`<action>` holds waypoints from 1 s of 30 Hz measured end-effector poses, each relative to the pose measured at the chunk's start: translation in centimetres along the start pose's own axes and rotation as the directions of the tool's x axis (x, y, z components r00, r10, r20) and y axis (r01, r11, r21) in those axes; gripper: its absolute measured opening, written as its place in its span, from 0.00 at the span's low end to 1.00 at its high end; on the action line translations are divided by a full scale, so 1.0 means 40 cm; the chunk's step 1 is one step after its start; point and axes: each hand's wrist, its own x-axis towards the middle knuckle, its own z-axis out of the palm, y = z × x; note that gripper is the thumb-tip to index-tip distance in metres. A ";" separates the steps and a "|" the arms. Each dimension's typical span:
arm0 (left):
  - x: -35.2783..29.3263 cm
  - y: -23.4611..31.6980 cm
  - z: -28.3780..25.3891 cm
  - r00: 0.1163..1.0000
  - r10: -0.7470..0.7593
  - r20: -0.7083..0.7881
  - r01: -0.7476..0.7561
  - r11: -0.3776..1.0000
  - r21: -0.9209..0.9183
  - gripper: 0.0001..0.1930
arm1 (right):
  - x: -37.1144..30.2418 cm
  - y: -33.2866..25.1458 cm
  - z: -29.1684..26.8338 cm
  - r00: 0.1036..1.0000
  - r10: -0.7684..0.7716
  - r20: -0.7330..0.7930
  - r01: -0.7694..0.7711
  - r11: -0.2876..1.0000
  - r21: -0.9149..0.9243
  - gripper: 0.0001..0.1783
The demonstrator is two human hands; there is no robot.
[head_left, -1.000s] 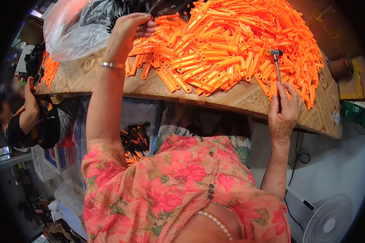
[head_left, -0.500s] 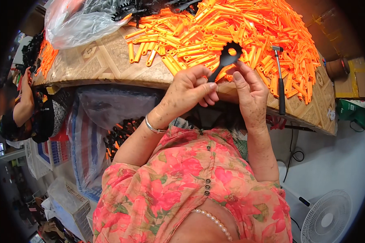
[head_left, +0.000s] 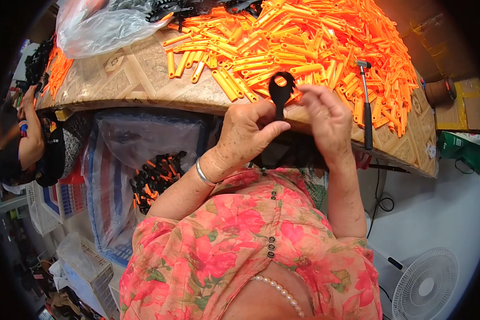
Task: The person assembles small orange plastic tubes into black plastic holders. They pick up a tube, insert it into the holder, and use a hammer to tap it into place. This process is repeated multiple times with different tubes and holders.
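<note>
My left hand [head_left: 244,132] pinches the narrow stem of a black pasta server head [head_left: 278,99] between thumb and fingers. The piece stands upright above the table's near edge, its toothed rim and round hole at the top. Just right of it, my right hand [head_left: 330,127] is raised with bent, separated fingers and nothing in them; the fingertips are blurred and close to the toothed rim. Beyond both hands lies a big heap of orange plastic handles [head_left: 298,56]. A small hammer [head_left: 367,106] with a black grip rests on the heap's right side.
The patterned table [head_left: 138,85] curves across the front. A clear plastic bag [head_left: 106,34] and black parts [head_left: 181,9] lie at the far left. Below stands a lined striped bag [head_left: 109,186] with black-and-orange pieces [head_left: 157,178]. Another person [head_left: 32,141] sits left; a fan [head_left: 425,285] stands lower right.
The pasta server head has swung left and turned more upright in my left hand. My right fingers have come off it and spread slightly.
</note>
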 end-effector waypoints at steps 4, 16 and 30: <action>0.001 0.010 -0.021 0.972 -0.226 0.073 0.236 0.895 -0.378 0.04 | 0.083 0.061 -0.017 0.977 -0.210 0.040 0.179 0.697 -0.695 0.12; -0.003 0.013 -0.051 0.957 -0.284 0.053 0.245 0.701 -0.670 0.09 | 0.084 0.087 -0.050 0.981 -0.189 -0.034 0.099 0.650 -0.754 0.14; 0.005 0.007 -0.025 0.948 -0.296 0.114 0.296 0.697 -0.654 0.08 | -0.024 0.078 0.018 0.944 -0.324 0.064 0.287 0.710 -0.643 0.21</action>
